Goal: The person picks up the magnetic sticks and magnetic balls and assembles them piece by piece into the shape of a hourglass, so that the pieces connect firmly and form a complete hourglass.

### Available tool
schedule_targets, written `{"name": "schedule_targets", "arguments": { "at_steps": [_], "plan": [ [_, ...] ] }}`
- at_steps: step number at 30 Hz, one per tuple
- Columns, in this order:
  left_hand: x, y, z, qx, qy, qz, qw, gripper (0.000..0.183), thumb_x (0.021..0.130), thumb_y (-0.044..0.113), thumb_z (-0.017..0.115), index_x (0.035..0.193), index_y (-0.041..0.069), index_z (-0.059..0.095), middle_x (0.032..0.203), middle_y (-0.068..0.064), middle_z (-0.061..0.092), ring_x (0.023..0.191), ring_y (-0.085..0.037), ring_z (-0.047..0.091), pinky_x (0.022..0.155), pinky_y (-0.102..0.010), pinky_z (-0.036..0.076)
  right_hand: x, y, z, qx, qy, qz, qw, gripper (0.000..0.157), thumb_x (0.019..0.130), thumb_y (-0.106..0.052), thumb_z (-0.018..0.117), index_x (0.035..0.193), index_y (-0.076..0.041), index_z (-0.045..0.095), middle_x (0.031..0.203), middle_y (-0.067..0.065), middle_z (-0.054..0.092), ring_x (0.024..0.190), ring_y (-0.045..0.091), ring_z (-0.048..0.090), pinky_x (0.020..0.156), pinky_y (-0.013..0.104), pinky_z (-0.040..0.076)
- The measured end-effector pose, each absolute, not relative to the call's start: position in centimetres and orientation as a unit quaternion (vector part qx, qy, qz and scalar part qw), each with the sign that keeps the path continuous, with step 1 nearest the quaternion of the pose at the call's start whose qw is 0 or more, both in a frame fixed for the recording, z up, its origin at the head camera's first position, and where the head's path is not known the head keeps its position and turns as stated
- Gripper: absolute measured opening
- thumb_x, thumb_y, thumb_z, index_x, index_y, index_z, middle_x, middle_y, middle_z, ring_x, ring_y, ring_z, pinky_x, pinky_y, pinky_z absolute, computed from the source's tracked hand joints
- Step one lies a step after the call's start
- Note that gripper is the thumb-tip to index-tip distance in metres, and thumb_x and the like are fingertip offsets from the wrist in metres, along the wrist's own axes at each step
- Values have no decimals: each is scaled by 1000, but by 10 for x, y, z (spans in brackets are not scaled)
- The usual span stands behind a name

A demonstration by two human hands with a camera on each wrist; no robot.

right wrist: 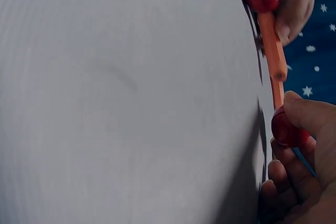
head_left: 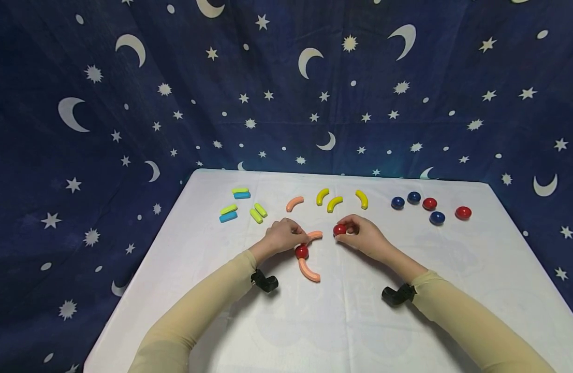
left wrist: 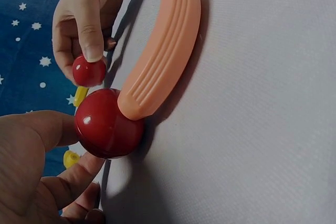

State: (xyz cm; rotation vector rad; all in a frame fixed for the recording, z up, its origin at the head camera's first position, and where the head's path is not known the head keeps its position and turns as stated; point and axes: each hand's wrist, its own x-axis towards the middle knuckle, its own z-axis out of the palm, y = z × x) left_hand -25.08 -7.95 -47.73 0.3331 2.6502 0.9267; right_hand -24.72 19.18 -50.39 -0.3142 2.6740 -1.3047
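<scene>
My left hand (head_left: 282,237) pinches a curved orange piece (head_left: 316,235) close to where it meets a red ball (head_left: 302,252). A second curved orange piece (head_left: 309,271) joins that ball on the near side, so the three form one chain on the table. In the left wrist view the ball (left wrist: 109,124) hides part of the left fingertips. Just right of the chain, my right hand (head_left: 364,239) holds another red ball (head_left: 339,230) between thumb and fingers. This ball (right wrist: 287,128) is close to the free end of the far orange piece in the right wrist view.
Lime sticks (head_left: 256,215) and blue sticks (head_left: 228,217) lie at the back left of the white table (head_left: 342,331). A loose orange piece (head_left: 294,203) and several yellow curved pieces (head_left: 335,204) lie at the back middle. Blue balls (head_left: 437,218) and red balls (head_left: 463,213) lie at back right.
</scene>
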Motion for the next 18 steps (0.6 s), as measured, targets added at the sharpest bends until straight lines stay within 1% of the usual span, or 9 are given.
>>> {"name": "schedule_targets", "arguments": {
  "at_steps": [7,12,18],
  "plan": [
    [-254,-78,-481,107,925,329,160,23,88,45,76,74,26,78,64,7,62,74,-19,53,66,-36,34,-244,178,-505,-118,895,-422,84,43,86,-31,84,120,-13,66,107,4,65,98,22,57,84,38,47],
    [-259,-78,-488,100,929,319,158,23,87,47,77,73,29,78,68,7,64,80,-22,54,70,-39,35,-243,175,-506,-119,897,-416,91,44,85,-34,85,119,-15,66,107,4,64,100,22,56,87,39,47],
    [-262,-78,-493,100,929,320,157,21,85,49,78,76,30,79,76,10,66,84,-23,53,72,-42,36,-242,172,-507,-114,901,-410,88,45,83,-36,87,118,-16,66,108,5,62,101,24,55,90,41,46]
  ]
}}
